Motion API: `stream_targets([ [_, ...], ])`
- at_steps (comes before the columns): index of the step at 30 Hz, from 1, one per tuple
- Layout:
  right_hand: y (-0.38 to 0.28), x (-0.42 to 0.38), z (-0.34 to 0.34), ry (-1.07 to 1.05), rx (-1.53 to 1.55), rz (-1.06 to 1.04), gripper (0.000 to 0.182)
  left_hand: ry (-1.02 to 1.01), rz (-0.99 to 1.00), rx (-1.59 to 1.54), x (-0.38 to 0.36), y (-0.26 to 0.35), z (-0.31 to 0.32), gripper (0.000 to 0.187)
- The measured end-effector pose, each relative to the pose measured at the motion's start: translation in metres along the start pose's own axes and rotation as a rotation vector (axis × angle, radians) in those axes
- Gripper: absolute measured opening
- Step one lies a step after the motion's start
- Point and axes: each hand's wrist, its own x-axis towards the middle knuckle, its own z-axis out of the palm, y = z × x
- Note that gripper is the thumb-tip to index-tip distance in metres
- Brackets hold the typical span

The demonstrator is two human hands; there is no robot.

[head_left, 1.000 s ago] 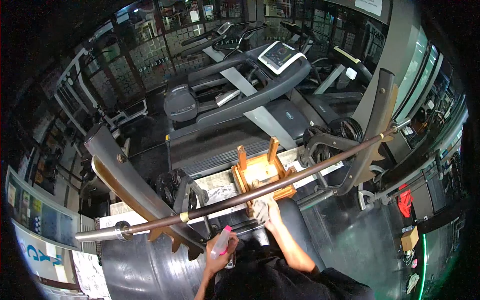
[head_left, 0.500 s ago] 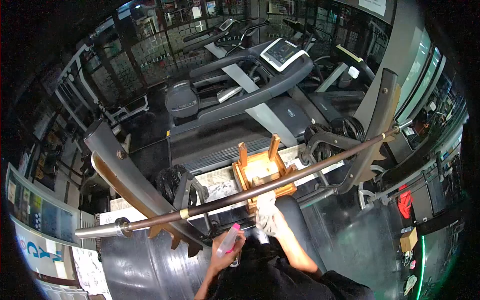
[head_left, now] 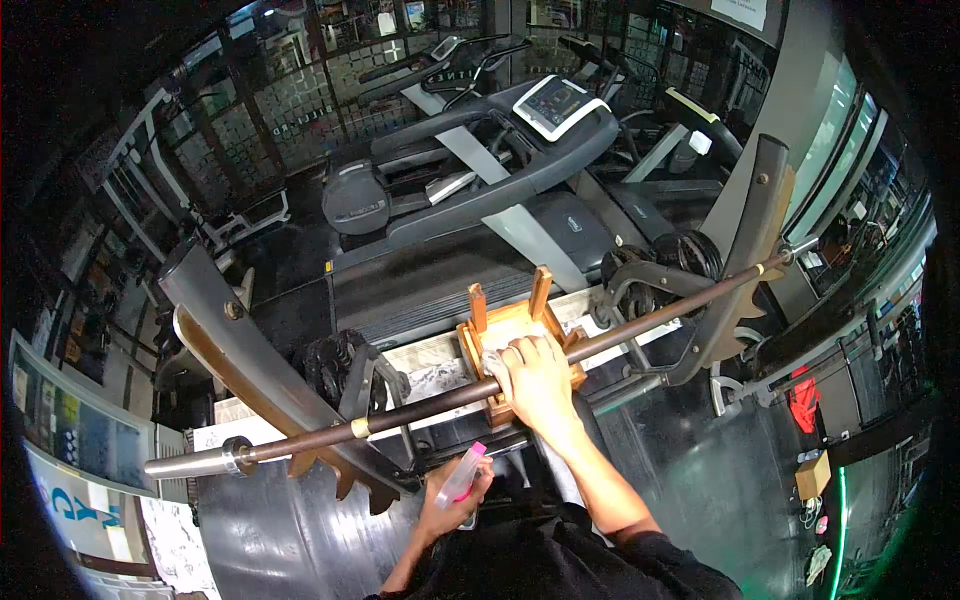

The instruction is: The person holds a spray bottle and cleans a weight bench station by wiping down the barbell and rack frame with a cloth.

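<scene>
My left hand [head_left: 437, 510], low in front of my body, is closed around a translucent spray bottle [head_left: 460, 478] with pink parts. A long barbell [head_left: 430, 405] with a dark shaft and silver sleeves lies across the rack in front of me. Over the middle of its shaft my right hand [head_left: 535, 375] is closed, pressing a white cloth [head_left: 493, 364] to the bar. Most of the cloth is hidden under the fingers. Just beyond the bar stands an upturned wooden stool [head_left: 478, 352], partly covered by my right hand.
Notched rack uprights stand at the left [head_left: 225, 320] and right [head_left: 752, 240]. Black weight plates [head_left: 335, 365] hang beside the left one. A treadmill [head_left: 440, 275] fills the space behind the stool. At the far right is a cardboard box [head_left: 812, 477] near a red item [head_left: 803, 402].
My right hand has moved up and forward with the cloth, from my side of the bar onto the top of its shaft. The left hand keeps the spray bottle in about the same place.
</scene>
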Motion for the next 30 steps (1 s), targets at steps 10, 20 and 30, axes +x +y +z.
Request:
stream_targets([
  [10, 0.028, 0.063, 0.008, -0.947, 0.030, 0.075, 0.072, 0.032, 0.072, 0.060, -0.007, 0.006, -0.006, 0.014],
  [20, 0.023, 0.008, 0.006, 0.119, 0.180, -0.195, 0.020, 0.126, 0.037, 0.097, -0.019, 0.004, -0.014, 0.018],
  [30, 0.016, -0.083, 0.026, 0.048, 0.677, 0.272, 0.026, 0.090, -0.034, 0.118, -0.015, -0.010, -0.019, 0.017],
])
